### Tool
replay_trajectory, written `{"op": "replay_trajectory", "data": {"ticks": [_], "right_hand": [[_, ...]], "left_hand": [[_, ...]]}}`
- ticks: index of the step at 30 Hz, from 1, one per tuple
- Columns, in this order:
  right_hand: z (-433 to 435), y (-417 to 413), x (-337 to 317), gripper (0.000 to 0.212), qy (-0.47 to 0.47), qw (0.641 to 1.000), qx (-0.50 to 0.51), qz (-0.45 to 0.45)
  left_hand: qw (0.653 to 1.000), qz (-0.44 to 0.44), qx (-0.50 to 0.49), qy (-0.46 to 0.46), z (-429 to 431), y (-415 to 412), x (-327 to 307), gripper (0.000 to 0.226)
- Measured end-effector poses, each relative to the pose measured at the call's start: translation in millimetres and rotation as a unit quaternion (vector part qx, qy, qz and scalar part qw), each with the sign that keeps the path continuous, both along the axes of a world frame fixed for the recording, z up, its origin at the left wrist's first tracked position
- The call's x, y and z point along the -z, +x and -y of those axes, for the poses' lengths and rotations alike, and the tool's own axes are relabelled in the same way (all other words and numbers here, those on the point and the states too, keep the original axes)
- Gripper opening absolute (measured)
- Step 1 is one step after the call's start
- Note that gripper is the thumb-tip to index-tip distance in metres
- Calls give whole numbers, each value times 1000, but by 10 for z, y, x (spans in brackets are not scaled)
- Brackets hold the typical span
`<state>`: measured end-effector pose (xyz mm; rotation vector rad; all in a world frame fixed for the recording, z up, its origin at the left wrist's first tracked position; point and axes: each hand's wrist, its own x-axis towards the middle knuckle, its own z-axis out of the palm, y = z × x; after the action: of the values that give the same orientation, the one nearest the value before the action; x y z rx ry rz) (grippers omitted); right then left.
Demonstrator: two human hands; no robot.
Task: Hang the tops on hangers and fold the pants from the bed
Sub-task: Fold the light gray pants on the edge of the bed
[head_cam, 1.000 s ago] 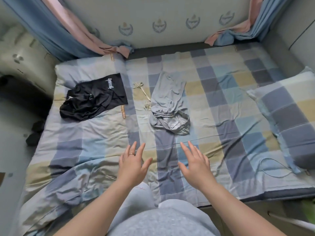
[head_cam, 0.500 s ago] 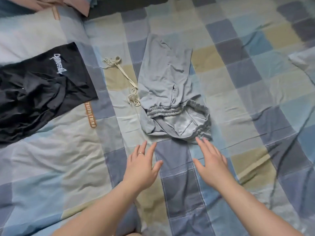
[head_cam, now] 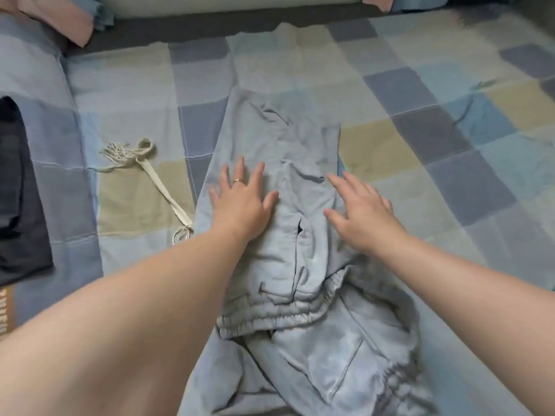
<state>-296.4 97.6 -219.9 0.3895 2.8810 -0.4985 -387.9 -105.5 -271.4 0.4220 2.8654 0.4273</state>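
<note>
1. Pants (head_cam: 270, 130): grey sweatpants lie lengthways in the middle of the bed (head_cam: 435, 136), with the legs pointing away from you. The waistband (head_cam: 270, 316) is nearest you, bunched and gaping, with paler lining showing.
2. Your left hand (head_cam: 240, 202) lies flat on the pants, left of centre. Its fingers are spread, there's a ring on one, and it pinches nothing.
3. Your right hand (head_cam: 360, 214) is also spread, over the right side of the pants. It's blurred, so you can't tell from this view whether it presses the cloth or hovers just above it.
4. Likely step: flattening the pants before the first fold. No fold shows yet, so the task is at an early stage.
5. Risk: the waistband lump. Fold over it as it lies and you trap creases and get a thick, lopsided bundle.
6. Risk: the beige cord (head_cam: 156, 181) ends just beside the left edge of the pants. A sideways sweep or fold could catch it and drag it in.
7. Risk: the checked sheet looks loose and wrinkled. Hard pushing could slide the sheet and pants together, not smooth them.
8. Risk: ridges run down the middle of the legs. Uneven pressure from your hands could skew the legs apart.
9. Black garment (head_cam: 18, 205) sits at the far left, well apart and untouched.
</note>
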Motion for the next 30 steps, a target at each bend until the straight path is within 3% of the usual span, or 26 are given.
{"op": "replay_trajectory", "data": {"ticks": [4, 11, 15, 19, 21, 27, 30], "right_hand": [[-223, -1094, 406, 76, -24, 999, -23, -27], [-267, -2305, 633, 102, -20, 999, -30, -35], [-245, -2689, 615, 88, 35, 996, -30, -75], [-176, -2654, 667, 43, 6, 987, -82, -136], [-184, -2513, 670, 32, -3, 986, -85, -144], [-324, -1742, 731, 27, 12, 990, -40, -135], [-295, -1387, 768, 27, 13, 992, -6, -129]], "left_hand": [[993, -109, 4, -44, 173, -85, 417, 64], [993, -93, 0, -70, 98, -447, 386, 71], [993, -92, 6, -77, 70, -503, 404, 71], [992, -86, 5, -89, 78, -524, 394, 72], [993, -83, 7, -88, 72, -532, 385, 72], [994, -99, -13, -49, 56, -527, 368, 75], [989, -119, -82, 17, 46, -512, 360, 75]]}}
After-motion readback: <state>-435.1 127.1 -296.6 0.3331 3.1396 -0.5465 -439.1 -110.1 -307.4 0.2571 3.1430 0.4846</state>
